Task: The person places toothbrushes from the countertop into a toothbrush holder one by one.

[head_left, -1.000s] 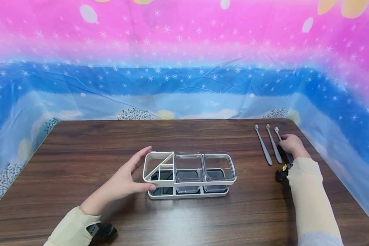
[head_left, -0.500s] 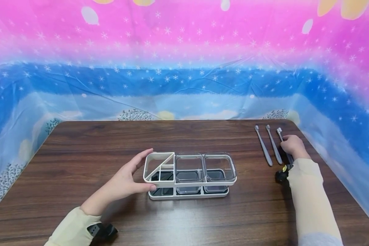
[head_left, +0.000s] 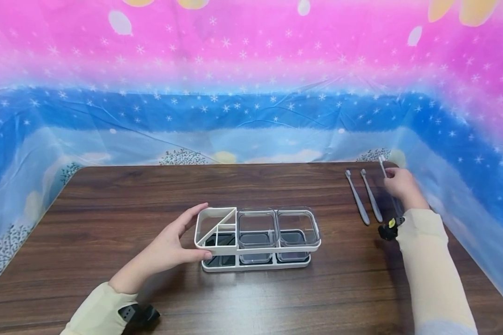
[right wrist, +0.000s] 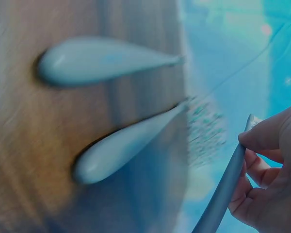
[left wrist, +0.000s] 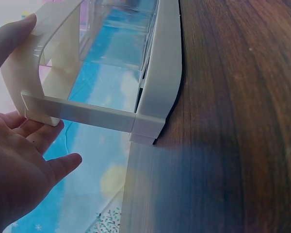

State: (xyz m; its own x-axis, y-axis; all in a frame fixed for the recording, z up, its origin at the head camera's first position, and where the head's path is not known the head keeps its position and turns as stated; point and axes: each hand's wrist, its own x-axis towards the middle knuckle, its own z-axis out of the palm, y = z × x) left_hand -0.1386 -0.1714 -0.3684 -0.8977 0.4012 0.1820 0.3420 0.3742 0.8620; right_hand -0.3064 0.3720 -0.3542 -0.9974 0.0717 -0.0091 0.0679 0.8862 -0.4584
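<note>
A white toothbrush holder [head_left: 276, 249] stands on the table, with a divided section at its left end and two clear cups to the right. My left hand [head_left: 169, 246] grips that left end, thumb in front and fingers reaching behind; the left wrist view shows the hand at the holder's upper frame [left wrist: 63, 104]. Over the table's far right, my right hand [head_left: 405, 188] pinches a grey toothbrush [right wrist: 223, 194] by its handle, lifted off the surface with its head up. Two similar toothbrushes, one on the left [head_left: 357, 197] and one nearer the hand [head_left: 371, 195], lie side by side.
The brown wooden table [head_left: 130, 195] has rounded far corners. A pink and blue patterned cloth [head_left: 234, 60] hangs behind it and along both sides. The right edge of the table runs close to the right forearm.
My right hand has raised the rightmost toothbrush off the table, moving it slightly up and away from the other two. The left hand and the holder have stayed in place.
</note>
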